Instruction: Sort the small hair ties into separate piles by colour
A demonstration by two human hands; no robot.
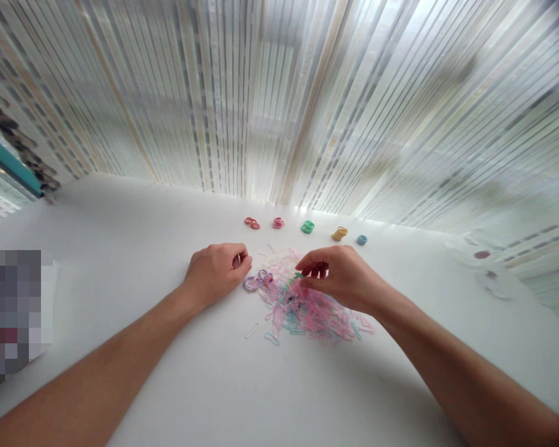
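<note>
A loose pile of small elastic hair ties (317,313), mostly pink with some pale blue and white, lies on the white table. My right hand (342,273) is over the pile's far edge, its thumb and forefinger pinched on a green hair tie (299,275). To the left, my left hand (217,270) rests on the table with its fingers curled closed. Whatever is inside those fingers, if anything, is hidden. Several thicker purple hair ties (252,284) lie between my left hand and the pile.
Beyond my hands stands a row of small bunches: red (252,223), pink (278,223), green (307,227), yellow (340,234) and blue (362,239). A string curtain (270,112) hangs at the table's far edge. Clear round objects (494,284) are at right, a blurred-out item (12,316) at left.
</note>
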